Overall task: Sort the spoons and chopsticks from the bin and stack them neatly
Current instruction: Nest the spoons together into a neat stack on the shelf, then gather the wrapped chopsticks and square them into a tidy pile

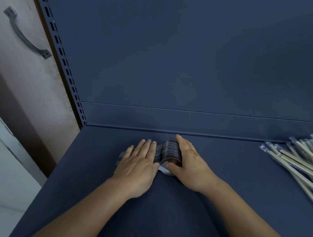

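Up close, a stack of spoons (168, 151) lies on its side on the dark blue shelf (222, 182), pressed between two hands: left hand (139, 166) flat on the handles, right hand (189, 164) curled round the bowls. Farther right, wrapped chopsticks (304, 163) lie heaped.

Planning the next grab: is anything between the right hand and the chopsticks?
Nothing visible. Only bare shelf lies between the right hand, now holding the spoons with the left hand, and the chopsticks.
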